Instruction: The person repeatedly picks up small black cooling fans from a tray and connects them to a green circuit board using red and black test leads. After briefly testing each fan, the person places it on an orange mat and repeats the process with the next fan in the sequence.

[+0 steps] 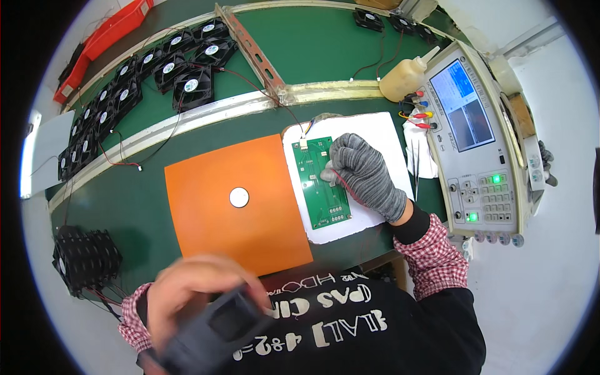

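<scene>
My left hand (194, 281), bare and smeared by motion, grips a black cooling fan (231, 319) with a square frame, close to my body. A grey knit glove covers my right hand (359, 172), whose fingers are pinched over a green circuit board (319, 187). From those fingers comes a thin red wire (344, 182); its end is hidden by the glove. The circuit board lies on a white pad (381, 150), with a white connector (304, 144) and several wires at its top edge. Left of it sits an orange mat (206, 187) bearing a round white disc (239, 197).
Rows of black fans (128, 94) stand beyond the metal rail, and a stack of fans (86, 259) is at the left. On the right are a test instrument (481, 137) with a lit screen, tweezers (415, 165) and a squeeze bottle (403, 79). A red bin (112, 31) lies far left.
</scene>
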A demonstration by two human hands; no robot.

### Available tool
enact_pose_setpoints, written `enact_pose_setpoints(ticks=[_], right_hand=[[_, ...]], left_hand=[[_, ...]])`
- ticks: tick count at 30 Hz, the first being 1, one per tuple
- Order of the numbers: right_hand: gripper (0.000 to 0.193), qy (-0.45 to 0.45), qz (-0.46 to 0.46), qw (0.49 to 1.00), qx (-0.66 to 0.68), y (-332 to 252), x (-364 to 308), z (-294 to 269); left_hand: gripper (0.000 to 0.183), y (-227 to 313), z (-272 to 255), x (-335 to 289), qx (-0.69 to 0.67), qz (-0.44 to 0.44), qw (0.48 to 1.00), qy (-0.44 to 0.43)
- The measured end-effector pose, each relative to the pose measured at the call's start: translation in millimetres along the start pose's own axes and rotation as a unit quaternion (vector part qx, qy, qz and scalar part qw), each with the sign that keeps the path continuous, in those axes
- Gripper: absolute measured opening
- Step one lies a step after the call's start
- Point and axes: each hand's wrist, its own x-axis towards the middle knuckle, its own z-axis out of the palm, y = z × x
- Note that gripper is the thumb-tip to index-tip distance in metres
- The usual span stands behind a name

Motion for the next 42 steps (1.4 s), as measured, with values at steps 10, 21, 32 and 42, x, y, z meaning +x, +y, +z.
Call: enact_pose_setpoints(ticks=[10,21,32,42], right_hand=[[0.015,0.034,0.028,0.999,0.017,-12,-5,-1],[0.044,0.013,0.209,0.935,0.286,-40,3,-13],[0.010,-0.420,0.428,0.624,0.501,-82,-17,-4],[0.013,-0.039,0.053,0.993,0.100,-18,4,-12]], left_hand=[[0.036,-58,-28,124,0.629,0.324,0.684,0.174],[0.013,-114,-85,106,0.657,0.141,0.719,0.180],[0.015,-14,-79,70,0.628,0.250,0.613,0.409],[0.034,-97,-26,32,0.459,-0.054,0.878,0.127]])
